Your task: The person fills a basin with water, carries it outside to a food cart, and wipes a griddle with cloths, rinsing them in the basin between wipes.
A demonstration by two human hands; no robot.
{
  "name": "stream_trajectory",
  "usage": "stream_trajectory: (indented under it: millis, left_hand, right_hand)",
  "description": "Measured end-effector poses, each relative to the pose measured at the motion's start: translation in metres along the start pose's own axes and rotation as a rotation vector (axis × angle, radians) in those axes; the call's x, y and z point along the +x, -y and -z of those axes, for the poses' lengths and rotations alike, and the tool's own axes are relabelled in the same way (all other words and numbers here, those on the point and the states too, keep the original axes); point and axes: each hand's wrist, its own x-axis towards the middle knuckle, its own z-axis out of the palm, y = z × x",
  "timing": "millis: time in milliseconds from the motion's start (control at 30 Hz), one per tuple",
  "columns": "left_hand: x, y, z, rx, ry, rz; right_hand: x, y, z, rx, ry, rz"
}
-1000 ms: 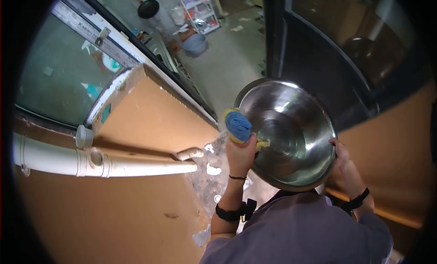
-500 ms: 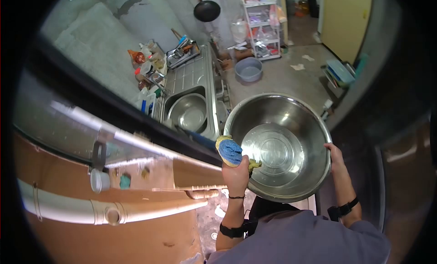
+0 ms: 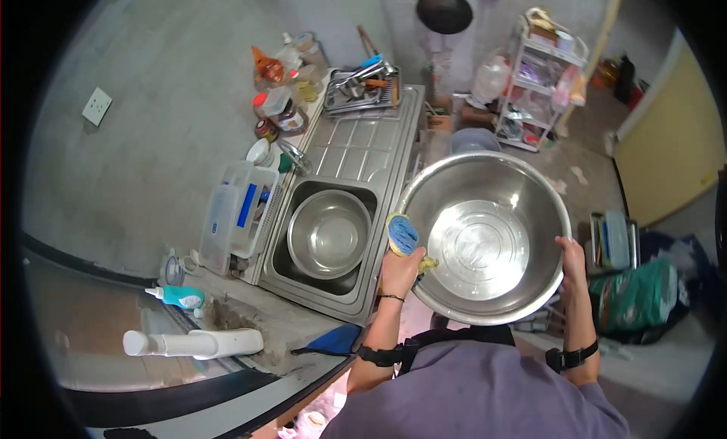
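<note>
The big steel bowl (image 3: 488,242) is held up between the two hands, close in front of the body. It is gripped on both sides, most likely so that so wide a thing stays steady and does not tip. The left hand (image 3: 400,271) is closed around a blue and yellow sponge (image 3: 403,236), which is pressed against the bowl's left edge. The right hand (image 3: 572,259) is curled over the right edge. The bowl is round, deep and shiny. Light is bounced off its flat bottom, where rings can be seen, and nothing is seen inside it. Just left of the left hand, a smaller bowl (image 3: 328,233) is sat in a sink (image 3: 303,286).
</note>
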Motion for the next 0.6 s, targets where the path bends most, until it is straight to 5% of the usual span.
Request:
stream_trajectory:
  millis: [67, 133, 233, 600]
  left_hand:
    - [0.016, -0.014, -0.007, 0.097, -0.05, 0.108]
    - [0.053, 0.024, -0.018, -0.125, -0.082, 0.08]
    - [0.086, 0.015, -0.018, 0.157, -0.23, 0.015]
    - [0.237, 0.027, -0.009, 0.393, -0.381, 0.242]
  right_hand:
    - [0.053, 0.024, -0.034, -0.1, 0.094, -0.011]
    - [0.125, 0.038, -0.068, -0.206, 0.185, 0.011]
    - [0.179, 0.071, -0.141, -0.182, 0.341, 0.024]
    - [0.348, 0.093, -0.391, -0.255, 0.797, -0.081]
